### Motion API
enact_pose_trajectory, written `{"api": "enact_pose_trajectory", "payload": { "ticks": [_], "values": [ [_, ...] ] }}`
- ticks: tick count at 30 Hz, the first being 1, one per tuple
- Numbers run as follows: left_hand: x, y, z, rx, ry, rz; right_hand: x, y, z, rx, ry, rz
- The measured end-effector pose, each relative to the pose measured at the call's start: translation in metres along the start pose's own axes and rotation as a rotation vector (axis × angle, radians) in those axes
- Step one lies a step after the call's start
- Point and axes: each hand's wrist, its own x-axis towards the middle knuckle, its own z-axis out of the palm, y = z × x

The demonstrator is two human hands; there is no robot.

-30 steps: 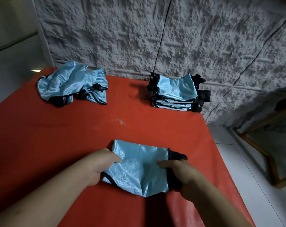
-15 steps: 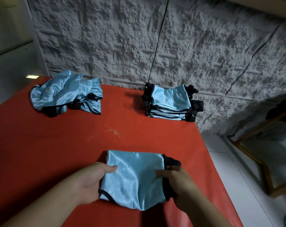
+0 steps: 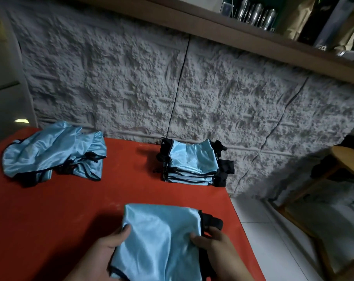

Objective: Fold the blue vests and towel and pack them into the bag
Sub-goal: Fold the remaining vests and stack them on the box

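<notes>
The person's 2 hands, the left hand (image 3: 106,247) and the right hand (image 3: 214,243), are bare, without gloves, rings or watch; both forearms show no sleeves.

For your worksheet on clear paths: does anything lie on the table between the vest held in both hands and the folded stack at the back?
Nothing visible. Only bare red table lies between the held vest and the folded stack; the unfolded pile sits far left.

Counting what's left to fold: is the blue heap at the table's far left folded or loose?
Loose: the vest heap lies crumpled, unlike the squared stack.
</notes>
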Motion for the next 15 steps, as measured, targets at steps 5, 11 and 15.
{"api": "enact_pose_trajectory", "payload": {
  "ticks": [5, 11, 15],
  "values": [
    [-0.005, 0.042, 0.055, -0.141, -0.237, 0.017, 0.034, -0.039, -0.016, 0.221, 0.002, -0.056],
    [0.048, 0.096, 0.108, -0.066, -0.260, 0.108, 0.104, -0.120, -0.042, 0.195, 0.000, -0.211],
    [0.103, 0.117, 0.146, 0.009, -0.250, 0.171, 0.164, -0.151, -0.052, 0.110, 0.044, -0.255]
  ]
}}
